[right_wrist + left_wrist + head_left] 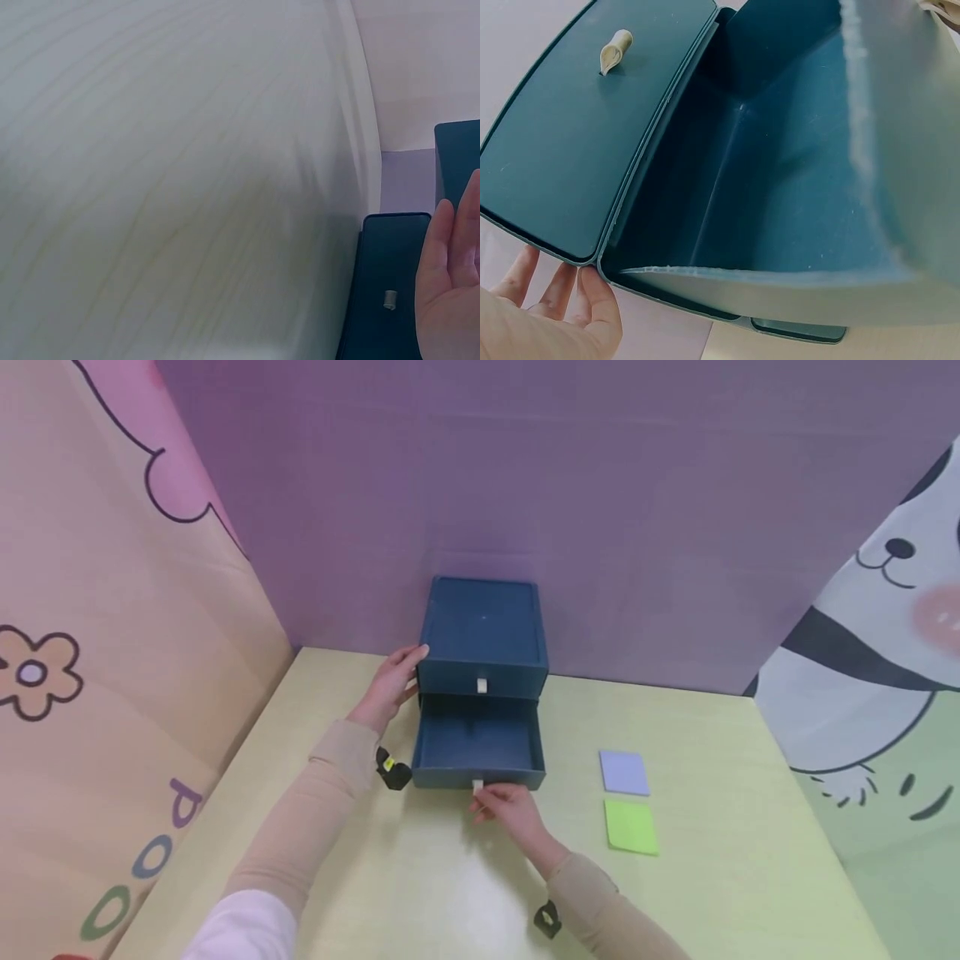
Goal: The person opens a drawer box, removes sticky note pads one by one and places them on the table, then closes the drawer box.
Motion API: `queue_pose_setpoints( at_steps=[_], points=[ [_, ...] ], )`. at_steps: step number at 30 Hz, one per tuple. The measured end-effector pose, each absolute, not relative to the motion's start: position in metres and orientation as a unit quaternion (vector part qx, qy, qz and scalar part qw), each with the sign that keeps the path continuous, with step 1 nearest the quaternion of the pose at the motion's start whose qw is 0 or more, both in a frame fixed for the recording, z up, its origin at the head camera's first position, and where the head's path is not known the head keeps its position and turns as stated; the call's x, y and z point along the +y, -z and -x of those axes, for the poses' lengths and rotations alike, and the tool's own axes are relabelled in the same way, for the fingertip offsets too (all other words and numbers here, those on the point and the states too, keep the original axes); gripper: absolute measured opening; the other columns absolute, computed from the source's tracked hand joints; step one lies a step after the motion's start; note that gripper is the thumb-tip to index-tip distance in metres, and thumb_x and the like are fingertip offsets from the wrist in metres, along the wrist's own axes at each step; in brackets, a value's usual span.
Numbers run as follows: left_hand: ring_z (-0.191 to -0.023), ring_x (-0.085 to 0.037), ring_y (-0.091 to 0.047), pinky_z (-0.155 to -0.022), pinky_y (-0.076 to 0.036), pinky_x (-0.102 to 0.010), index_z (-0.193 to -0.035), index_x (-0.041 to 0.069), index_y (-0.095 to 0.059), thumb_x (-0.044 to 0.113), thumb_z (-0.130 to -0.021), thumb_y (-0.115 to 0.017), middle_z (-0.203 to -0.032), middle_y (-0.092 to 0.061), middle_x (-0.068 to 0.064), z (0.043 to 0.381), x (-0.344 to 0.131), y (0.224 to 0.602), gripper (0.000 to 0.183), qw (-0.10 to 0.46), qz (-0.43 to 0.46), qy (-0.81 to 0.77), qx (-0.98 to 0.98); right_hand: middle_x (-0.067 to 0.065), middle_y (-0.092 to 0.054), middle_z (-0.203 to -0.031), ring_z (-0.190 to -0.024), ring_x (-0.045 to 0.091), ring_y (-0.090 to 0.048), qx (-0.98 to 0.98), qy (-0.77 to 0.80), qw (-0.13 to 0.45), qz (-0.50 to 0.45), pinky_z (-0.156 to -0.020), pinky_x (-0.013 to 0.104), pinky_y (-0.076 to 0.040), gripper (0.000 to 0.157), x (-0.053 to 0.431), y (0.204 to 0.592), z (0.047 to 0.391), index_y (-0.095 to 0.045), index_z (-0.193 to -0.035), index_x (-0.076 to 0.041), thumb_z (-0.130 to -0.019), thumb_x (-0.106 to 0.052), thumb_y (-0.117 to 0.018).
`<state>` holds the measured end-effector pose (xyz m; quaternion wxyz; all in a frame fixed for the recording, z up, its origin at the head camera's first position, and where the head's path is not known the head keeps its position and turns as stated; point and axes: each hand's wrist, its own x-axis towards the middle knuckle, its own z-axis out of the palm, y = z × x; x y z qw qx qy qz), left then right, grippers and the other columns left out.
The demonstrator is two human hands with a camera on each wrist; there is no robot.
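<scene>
A dark blue drawer cabinet (484, 620) stands at the back of the table. Its upper drawer (450, 678) is closed, while the drawer below (480, 743) is pulled out and has nothing in it. My left hand (393, 681) steadies the cabinet's left side, thumb at the top front edge; in the left wrist view its fingers (555, 292) touch the side wall. With my right hand (513, 810) I pinch the pale pull tab (477, 786) on the open drawer's front. In the right wrist view only part of the right hand (454, 285) shows.
A lilac sticky-note pad (624, 772) and a lime-green one (632, 827) lie on the table (720, 793), right of the cabinet. A purple cloth wall (600, 527) rises close behind the cabinet. Printed cloths hang at the left and right.
</scene>
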<state>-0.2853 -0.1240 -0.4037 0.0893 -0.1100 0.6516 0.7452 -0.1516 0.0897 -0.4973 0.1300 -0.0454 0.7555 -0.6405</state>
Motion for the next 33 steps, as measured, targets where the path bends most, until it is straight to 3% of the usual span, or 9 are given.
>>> queue_pose_setpoints(
  at_steps=[11,21,33],
  points=[
    [-0.138,-0.031,-0.031,-0.114,-0.029,-0.044,-0.142,0.011,-0.040,0.039,-0.095,-0.055,-0.151,-0.034,-0.007,0.285,-0.126,0.403,0.058,0.082,0.108,-0.742,0.657,0.022,-0.069,-0.083,-0.060,0.009,-0.064,0.736,0.665,0.123,0.018,-0.068,0.030,-0.058,0.028,0.082,0.498,0.154,-0.060,-0.102,0.021,-0.093,-0.006,-0.056],
    [-0.137,-0.029,-0.033,-0.113,-0.030,-0.043,-0.142,0.014,-0.041,0.042,-0.093,-0.056,-0.150,-0.036,-0.006,0.288,-0.124,0.404,0.058,0.084,0.117,-0.743,0.654,0.006,-0.067,-0.072,-0.059,0.005,-0.060,0.741,0.666,0.086,-0.022,-0.066,0.028,-0.057,0.029,0.076,0.492,0.159,-0.061,-0.101,0.021,-0.092,-0.007,-0.055],
    [-0.139,-0.032,-0.028,-0.114,-0.028,-0.044,-0.144,0.011,-0.038,0.038,-0.095,-0.054,-0.152,-0.032,-0.007,0.284,-0.123,0.404,0.058,0.088,0.104,-0.745,0.652,-0.005,-0.062,-0.063,-0.055,0.003,-0.058,0.717,0.688,0.085,-0.070,-0.063,0.022,-0.055,0.027,0.071,0.495,0.165,-0.061,-0.097,0.020,-0.090,-0.005,-0.056]
  ],
)
